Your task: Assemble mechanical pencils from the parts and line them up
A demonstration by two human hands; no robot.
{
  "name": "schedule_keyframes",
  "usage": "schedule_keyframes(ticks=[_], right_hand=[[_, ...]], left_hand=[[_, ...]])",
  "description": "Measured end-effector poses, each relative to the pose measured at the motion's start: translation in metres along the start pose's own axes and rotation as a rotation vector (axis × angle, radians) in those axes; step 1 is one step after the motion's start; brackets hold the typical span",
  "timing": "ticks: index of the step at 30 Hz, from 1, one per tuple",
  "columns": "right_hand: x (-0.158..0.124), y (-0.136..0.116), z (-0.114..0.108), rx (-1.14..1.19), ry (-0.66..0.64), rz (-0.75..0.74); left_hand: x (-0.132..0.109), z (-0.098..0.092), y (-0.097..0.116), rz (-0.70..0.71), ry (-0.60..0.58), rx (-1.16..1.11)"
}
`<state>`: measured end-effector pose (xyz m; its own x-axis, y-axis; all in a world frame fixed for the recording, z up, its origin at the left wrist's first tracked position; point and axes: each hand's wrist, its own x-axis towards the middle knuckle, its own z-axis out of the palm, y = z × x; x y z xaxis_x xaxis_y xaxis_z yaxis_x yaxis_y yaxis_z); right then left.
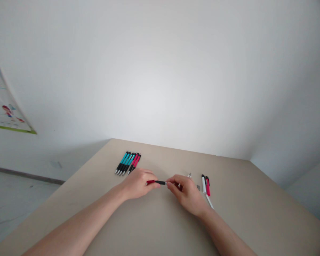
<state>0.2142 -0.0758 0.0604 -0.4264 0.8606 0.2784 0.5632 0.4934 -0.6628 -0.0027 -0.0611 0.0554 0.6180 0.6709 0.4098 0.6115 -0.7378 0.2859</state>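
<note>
Over the middle of the table, my left hand (140, 182) is closed around a pen (160, 182) with a red barrel and black grip, which lies nearly level and points right. My right hand (185, 192) pinches the silver tip at the pen's other end, fingers pressed together. Behind my left hand is a row of several finished-looking pens (126, 163), teal and pink with black grips and silver tips. Beyond my right hand a small silver cone tip (190, 175) shows, partly hidden. A small grey piece (198, 187) peeks out beside that hand.
Right of my right hand lie a white pen barrel (203, 183) and a pink pen barrel (208, 186), both with black ends. A thin white stick (209, 201) lies nearer. The beige table (138, 227) meets a white wall (160, 71); a poster (8, 99) hangs left.
</note>
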Motion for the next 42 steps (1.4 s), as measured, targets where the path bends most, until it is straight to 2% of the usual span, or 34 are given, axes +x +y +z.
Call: schedule_keyframes(ticks=[9, 17, 42], right_hand=[[-0.0004, -0.0044, -0.0033, -0.089, -0.076, -0.022], [-0.0020, -0.0019, -0.0002, 0.019, -0.086, -0.003], [-0.0034, -0.0068, -0.0024, -0.041, -0.241, -0.032]], left_hand=[[0.0004, -0.0001, -0.0011, 0.012, 0.004, -0.043], [0.0010, -0.0005, 0.0002, -0.002, 0.019, -0.023], [-0.0007, -0.0028, 0.0020, 0.025, -0.035, -0.058]])
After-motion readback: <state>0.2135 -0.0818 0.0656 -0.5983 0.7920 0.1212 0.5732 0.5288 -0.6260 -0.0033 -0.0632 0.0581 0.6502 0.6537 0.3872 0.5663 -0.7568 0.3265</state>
